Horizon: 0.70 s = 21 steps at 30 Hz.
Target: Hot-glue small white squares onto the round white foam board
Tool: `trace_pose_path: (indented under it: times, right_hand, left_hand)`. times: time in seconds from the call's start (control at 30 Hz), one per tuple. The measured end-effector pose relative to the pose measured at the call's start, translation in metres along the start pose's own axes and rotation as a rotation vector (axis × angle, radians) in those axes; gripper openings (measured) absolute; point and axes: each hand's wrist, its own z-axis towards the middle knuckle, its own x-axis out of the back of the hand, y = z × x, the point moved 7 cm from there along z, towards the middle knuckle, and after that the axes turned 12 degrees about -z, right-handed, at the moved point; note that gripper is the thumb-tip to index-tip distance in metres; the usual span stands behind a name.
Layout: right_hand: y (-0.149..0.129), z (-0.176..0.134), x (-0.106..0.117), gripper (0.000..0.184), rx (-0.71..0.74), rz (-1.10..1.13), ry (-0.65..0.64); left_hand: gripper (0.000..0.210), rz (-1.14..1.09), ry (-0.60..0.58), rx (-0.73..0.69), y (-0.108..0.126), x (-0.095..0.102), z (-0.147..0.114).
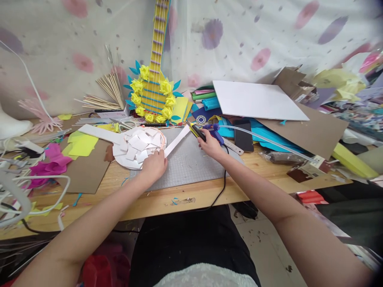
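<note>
My left hand [154, 165] is nearly closed, its fingertips on the near end of a white strip [177, 142]; from here I cannot tell how firmly they grip it. The strip slants away to the far right across a grey cutting mat [191, 171]. My right hand [211, 145] is curled round a yellow-and-black cutter [196, 131], its tip near the strip's far end; I cannot make out whether the two touch. Left of the strip I see a round white piece [143, 140] covered in overlapping paper scraps, with my left hand at its near right edge. Just beyond my right hand lies a blue glue gun [220, 138], and right of it a dark phone [243, 139]. At the far side stands a yellow guitar-shaped model [154, 95] ringed with yellow flowers.
</note>
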Motion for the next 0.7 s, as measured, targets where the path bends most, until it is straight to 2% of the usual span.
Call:
trace_pose_path:
  times: [0.13,0.2,0.3,0.4,0.5,0.7]
  right_hand:
    - [-0.014,0.000,-0.012,0.052,0.131,-0.106,-0.091]
    - [-0.023,0.000,-0.015,0.052,0.203,-0.173,-0.119]
    - [-0.034,0.003,-0.014,0.050,0.265,-0.290,-0.176]
    - [-0.042,0.012,-0.008,0.048,0.277,-0.406,-0.211]
    - [-0.049,0.025,-0.003,0.047,0.304,-0.487,-0.233]
    - [-0.057,0.038,-0.001,0.043,0.358,-0.593,-0.224]
  left_hand:
    - [0.033,0.062,0.060,-0.087,0.020,0.007,0.004]
    - [0.030,0.021,0.083,-0.160,0.035,0.007,0.017]
    - [0.034,-0.055,0.072,-0.227,0.050,-0.002,0.041]
    - [0.038,-0.094,0.058,-0.214,0.051,-0.018,0.060]
    - [0.040,-0.148,0.100,-0.216,0.047,-0.029,0.068]
    - [0.035,-0.164,0.153,-0.164,0.042,-0.032,0.067]
